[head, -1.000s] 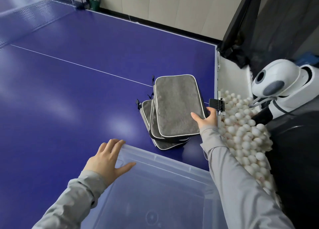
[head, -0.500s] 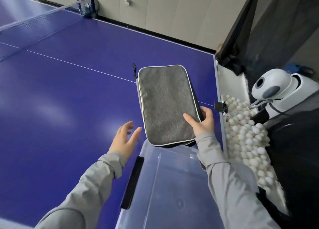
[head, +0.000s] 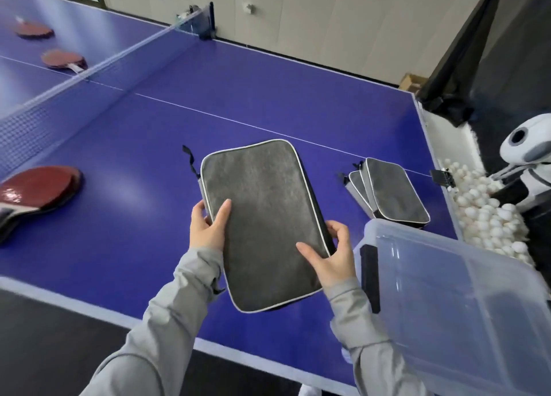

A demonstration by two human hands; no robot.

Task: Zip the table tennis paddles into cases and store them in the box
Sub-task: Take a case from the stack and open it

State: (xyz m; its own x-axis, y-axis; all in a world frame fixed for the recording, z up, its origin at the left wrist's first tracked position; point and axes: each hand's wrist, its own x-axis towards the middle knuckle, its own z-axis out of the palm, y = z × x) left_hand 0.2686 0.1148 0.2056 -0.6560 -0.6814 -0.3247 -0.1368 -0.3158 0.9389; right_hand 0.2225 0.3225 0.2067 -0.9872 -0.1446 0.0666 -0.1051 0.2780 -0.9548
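Observation:
I hold a grey paddle case [head: 262, 216] with white piping flat above the blue table. My left hand [head: 208, 228] grips its left edge and my right hand [head: 331, 255] grips its right edge near the lower corner. A black zipper pull hangs at the case's top left corner. A stack of more grey cases [head: 393, 196] lies on the table to the right. A clear plastic box [head: 465, 306] stands at the lower right. A red paddle [head: 35, 190] lies at the left edge, and two more red paddles [head: 64, 60] lie beyond the net.
The net [head: 89, 76] crosses the table at upper left. A tray of white balls [head: 489, 216] and a white ball machine [head: 527, 151] sit off the table's right end. Black netting hangs at upper right. The table's near edge [head: 89, 303] borders dark floor.
My right hand lifted the top case off the stack and carried it left. My left hand left the box rim and took the case's left edge. The view swung left.

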